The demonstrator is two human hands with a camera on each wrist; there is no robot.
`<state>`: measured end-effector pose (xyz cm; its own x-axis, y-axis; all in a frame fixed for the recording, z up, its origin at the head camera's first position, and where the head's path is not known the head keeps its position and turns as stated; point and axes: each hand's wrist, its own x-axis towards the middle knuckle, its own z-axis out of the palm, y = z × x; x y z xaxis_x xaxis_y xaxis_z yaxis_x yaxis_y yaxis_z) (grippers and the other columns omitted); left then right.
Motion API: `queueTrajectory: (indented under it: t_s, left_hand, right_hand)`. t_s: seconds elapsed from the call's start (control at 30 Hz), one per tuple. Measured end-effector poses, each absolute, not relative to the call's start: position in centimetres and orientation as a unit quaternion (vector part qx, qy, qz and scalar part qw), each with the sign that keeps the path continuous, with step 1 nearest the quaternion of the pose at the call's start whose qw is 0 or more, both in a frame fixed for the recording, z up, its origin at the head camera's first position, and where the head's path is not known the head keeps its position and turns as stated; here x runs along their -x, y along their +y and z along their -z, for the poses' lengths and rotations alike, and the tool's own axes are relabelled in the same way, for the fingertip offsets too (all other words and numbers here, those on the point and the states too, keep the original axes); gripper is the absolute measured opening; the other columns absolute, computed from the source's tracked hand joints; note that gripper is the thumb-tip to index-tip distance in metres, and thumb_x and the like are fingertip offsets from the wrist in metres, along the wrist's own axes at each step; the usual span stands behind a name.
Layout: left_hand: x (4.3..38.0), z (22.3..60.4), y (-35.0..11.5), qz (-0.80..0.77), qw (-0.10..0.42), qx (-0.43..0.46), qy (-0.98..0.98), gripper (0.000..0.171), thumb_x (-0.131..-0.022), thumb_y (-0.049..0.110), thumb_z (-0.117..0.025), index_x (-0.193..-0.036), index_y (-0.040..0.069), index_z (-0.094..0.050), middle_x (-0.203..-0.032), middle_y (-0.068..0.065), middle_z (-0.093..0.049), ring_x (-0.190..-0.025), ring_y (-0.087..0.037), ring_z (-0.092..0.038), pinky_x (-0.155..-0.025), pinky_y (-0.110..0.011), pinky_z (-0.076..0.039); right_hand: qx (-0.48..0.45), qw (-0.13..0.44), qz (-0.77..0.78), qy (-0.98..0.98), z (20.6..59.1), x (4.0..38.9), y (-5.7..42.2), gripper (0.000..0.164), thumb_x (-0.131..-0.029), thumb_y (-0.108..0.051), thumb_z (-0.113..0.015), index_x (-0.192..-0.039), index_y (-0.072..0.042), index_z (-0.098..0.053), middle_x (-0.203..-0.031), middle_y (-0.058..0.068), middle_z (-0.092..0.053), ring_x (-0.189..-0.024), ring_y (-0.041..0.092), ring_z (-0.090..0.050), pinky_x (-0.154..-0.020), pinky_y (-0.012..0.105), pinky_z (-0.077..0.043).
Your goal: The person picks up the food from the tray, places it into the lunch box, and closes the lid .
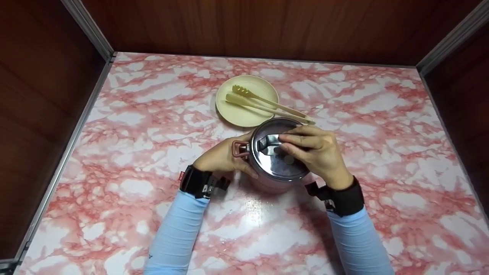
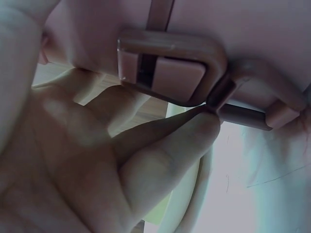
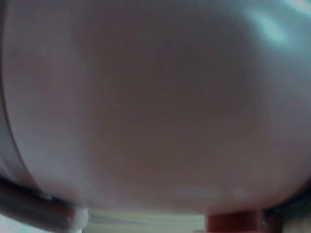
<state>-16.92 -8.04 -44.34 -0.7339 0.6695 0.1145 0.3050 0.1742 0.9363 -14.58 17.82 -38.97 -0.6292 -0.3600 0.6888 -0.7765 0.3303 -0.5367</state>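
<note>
A pink pot (image 1: 273, 185) with a shiny metal lid (image 1: 280, 164) stands tilted slightly in the middle of the table, both hands at it. My left hand (image 1: 225, 154) holds its left side, thumb in front and the other fingers reaching behind. Close up in the left wrist view, a fingertip meets the brown-pink side handle (image 2: 172, 43). On top, my right hand (image 1: 319, 151) pinches the right end of the metal lid handle (image 1: 270, 143) between thumb and fingers. Blurred pot wall fills most of the right wrist view.
Behind the pot lies a pale yellow plate (image 1: 248, 120), with yellow tongs (image 1: 267, 107) across it, their end jutting right past the rim close to the lid. Dark wood panels (image 1: 267, 26) border the marbled table (image 1: 160, 229) at the back and sides.
</note>
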Motion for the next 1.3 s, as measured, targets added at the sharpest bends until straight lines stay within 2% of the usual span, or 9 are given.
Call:
queueTrajectory:
  t_s: [0.17, 0.43, 0.7, 0.97, 1.13, 1.3]
  left_hand:
    - [16.98, 44.47, -8.08, -0.551, 0.160, -0.327, 0.751, 0.104, -0.060, 0.031, -0.094, -0.149, 0.041, -0.040, -0.134, 0.018, -0.059, -0.118, -0.007, -0.059, -0.104, -0.030, -0.040]
    - [16.94, 44.46, -8.05, -0.555, 0.158, -0.332, 0.747, 0.103, -0.062, 0.024, -0.094, -0.150, 0.033, -0.041, -0.135, 0.011, -0.060, -0.117, -0.009, -0.059, -0.103, -0.031, -0.042]
    - [16.96, 44.48, -8.11, -0.543, 0.154, -0.334, 0.755, 0.103, -0.061, 0.035, -0.093, -0.149, 0.038, -0.040, -0.134, 0.018, -0.058, -0.118, -0.006, -0.058, -0.104, -0.030, -0.041]
    - [16.97, 44.48, -8.12, -0.541, 0.156, -0.332, 0.757, 0.103, -0.061, 0.036, -0.093, -0.149, 0.039, -0.040, -0.135, 0.019, -0.057, -0.119, -0.006, -0.057, -0.105, -0.030, -0.040]
    - [16.97, 44.52, -8.04, -0.560, 0.163, -0.333, 0.741, 0.102, -0.062, 0.028, -0.094, -0.150, 0.034, -0.041, -0.136, 0.016, -0.058, -0.119, -0.008, -0.058, -0.105, -0.030, -0.041]
    - [16.97, 44.47, -8.05, -0.547, 0.152, -0.334, 0.753, 0.104, -0.061, 0.027, -0.095, -0.150, 0.030, -0.042, -0.138, 0.012, -0.057, -0.121, -0.008, -0.056, -0.105, -0.030, -0.039]
  right_hand:
    - [-0.364, 0.232, -0.473, -0.768, 39.30, 14.71, 17.69, 0.032, -0.068, 0.008, -0.086, -0.094, -0.008, -0.080, -0.095, 0.013, -0.073, -0.087, 0.025, -0.067, -0.082, 0.023, -0.053]
    - [-0.360, 0.231, -0.483, -0.764, 39.40, 14.72, 17.58, 0.031, -0.068, 0.009, -0.086, -0.093, -0.008, -0.080, -0.094, 0.012, -0.074, -0.086, 0.023, -0.067, -0.081, 0.023, -0.053]
    - [-0.360, 0.229, -0.496, -0.756, 39.51, 14.75, 17.56, 0.032, -0.068, 0.011, -0.085, -0.093, -0.008, -0.080, -0.094, 0.012, -0.074, -0.086, 0.022, -0.068, -0.079, 0.025, -0.055]
    - [-0.362, 0.234, -0.494, -0.755, 39.55, 14.74, 17.50, 0.032, -0.067, 0.011, -0.085, -0.093, -0.007, -0.080, -0.093, 0.013, -0.074, -0.085, 0.023, -0.068, -0.080, 0.026, -0.055]
    - [-0.358, 0.244, -0.487, -0.758, 39.53, 14.66, 17.44, 0.032, -0.067, 0.009, -0.086, -0.094, -0.008, -0.080, -0.093, 0.013, -0.074, -0.085, 0.023, -0.068, -0.080, 0.025, -0.054]
    - [-0.361, 0.239, -0.480, -0.763, 39.56, 14.74, 17.61, 0.032, -0.068, 0.008, -0.086, -0.095, -0.008, -0.080, -0.095, 0.012, -0.074, -0.086, 0.023, -0.067, -0.081, 0.025, -0.053]
